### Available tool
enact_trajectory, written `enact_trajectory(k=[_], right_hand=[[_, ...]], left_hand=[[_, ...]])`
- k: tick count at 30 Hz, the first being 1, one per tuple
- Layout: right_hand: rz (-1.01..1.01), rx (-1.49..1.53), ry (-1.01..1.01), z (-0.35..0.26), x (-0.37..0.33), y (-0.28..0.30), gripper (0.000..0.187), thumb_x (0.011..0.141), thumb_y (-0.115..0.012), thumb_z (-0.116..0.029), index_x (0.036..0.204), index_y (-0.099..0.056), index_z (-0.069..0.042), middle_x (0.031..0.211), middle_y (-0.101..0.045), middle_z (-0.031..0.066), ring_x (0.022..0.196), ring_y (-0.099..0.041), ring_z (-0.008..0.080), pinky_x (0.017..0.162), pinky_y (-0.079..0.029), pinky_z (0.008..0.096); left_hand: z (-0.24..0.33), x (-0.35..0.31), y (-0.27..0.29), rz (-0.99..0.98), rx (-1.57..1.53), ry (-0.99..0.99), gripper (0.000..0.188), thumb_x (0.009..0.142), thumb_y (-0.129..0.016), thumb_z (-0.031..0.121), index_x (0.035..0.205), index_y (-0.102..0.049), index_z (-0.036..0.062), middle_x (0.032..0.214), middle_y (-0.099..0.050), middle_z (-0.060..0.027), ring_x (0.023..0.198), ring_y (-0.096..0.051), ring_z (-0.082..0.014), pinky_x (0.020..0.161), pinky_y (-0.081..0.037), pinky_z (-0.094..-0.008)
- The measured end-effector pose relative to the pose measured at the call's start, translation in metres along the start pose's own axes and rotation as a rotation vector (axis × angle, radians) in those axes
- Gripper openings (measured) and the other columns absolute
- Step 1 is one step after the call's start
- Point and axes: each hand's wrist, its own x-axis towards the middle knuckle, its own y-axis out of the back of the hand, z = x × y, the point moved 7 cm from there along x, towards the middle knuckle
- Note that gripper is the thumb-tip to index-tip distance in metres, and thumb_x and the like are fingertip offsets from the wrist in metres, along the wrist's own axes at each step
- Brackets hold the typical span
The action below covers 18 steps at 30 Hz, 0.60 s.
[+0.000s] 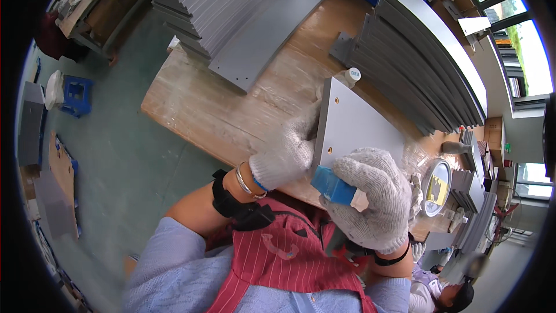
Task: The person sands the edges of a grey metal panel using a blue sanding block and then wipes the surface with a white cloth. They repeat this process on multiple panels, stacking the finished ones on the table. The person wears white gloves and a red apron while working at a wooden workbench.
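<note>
**Two gloved hands on one grey panel**

Head view. Flat grey rectangular panel (353, 124) lies on the wooden workbench (197, 110), near edge toward me. My left hand (286, 153), in a white knit glove, is spread wide and pressed flat on the panel's left edge near a small brass-coloured hole. My right hand (373, 197), also gloved, is closed around a small blue rectangular block (331, 185), which touches the panel's near corner.

Judgement: the panel looks stiff, thin, smooth-coated, likely slippery under knit gloves; moderately light. Best gripped along the long edges, not the face. Corners may chip.

Stacks of similar grey panels (417, 58) stand well apart, beyond it.
</note>
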Motion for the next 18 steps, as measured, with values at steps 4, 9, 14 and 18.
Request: enact_trajectory(k=[4, 9, 14, 18], right_hand=[[-0.011, -0.057, 0.007, 0.011, 0.019, -0.002, 0.048, 0.072, -0.081, -0.008, 0.117, -0.066, -0.009, 0.101, -0.069, 0.0115, 0.092, -0.067, 0.033, 0.08, -0.053, 0.0412], [0.1, -0.068, -0.019, 0.044, 0.064, 0.0, 0.046, 0.074, -0.08, -0.005, 0.117, -0.066, -0.005, 0.098, -0.068, 0.0116, 0.083, -0.068, 0.0232, 0.075, -0.056, 0.0343], [0.204, -0.027, -0.166, 0.077, 0.093, 0.004, 0.04, 0.08, -0.077, -0.007, 0.118, -0.067, -0.003, 0.095, -0.07, 0.0078, 0.08, -0.068, 0.016, 0.076, -0.056, 0.0319], [0.219, 0.033, -0.222, 0.084, 0.086, 0.009, 0.042, 0.08, -0.077, -0.007, 0.12, -0.066, -0.003, 0.098, -0.071, 0.0079, 0.084, -0.069, 0.0146, 0.078, -0.057, 0.0302]], left_hand=[[-0.001, -0.004, 0.001, 0.006, -0.061, 0.023, 0.063, 0.096, -0.066, 0.007, 0.151, -0.037, -0.0006, 0.143, -0.054, -0.0128, 0.13, -0.053, -0.0208, 0.109, -0.045, -0.0356], [-0.004, -0.011, -0.001, -0.019, -0.083, 0.05, 0.062, 0.099, -0.06, 0.006, 0.155, -0.033, 0.0012, 0.144, -0.053, -0.0101, 0.13, -0.052, -0.019, 0.11, -0.043, -0.0344], [-0.011, -0.016, 0.006, 0.003, -0.098, 0.102, 0.063, 0.098, -0.058, 0.006, 0.155, -0.032, 0.0, 0.143, -0.053, -0.009, 0.13, -0.052, -0.0167, 0.109, -0.043, -0.0321], [-0.02, -0.012, 0.024, -0.167, -0.441, 0.193, 0.061, 0.095, -0.062, 0.011, 0.15, -0.04, -0.002, 0.136, -0.058, -0.0098, 0.122, -0.056, -0.0154, 0.103, -0.047, -0.0301]])
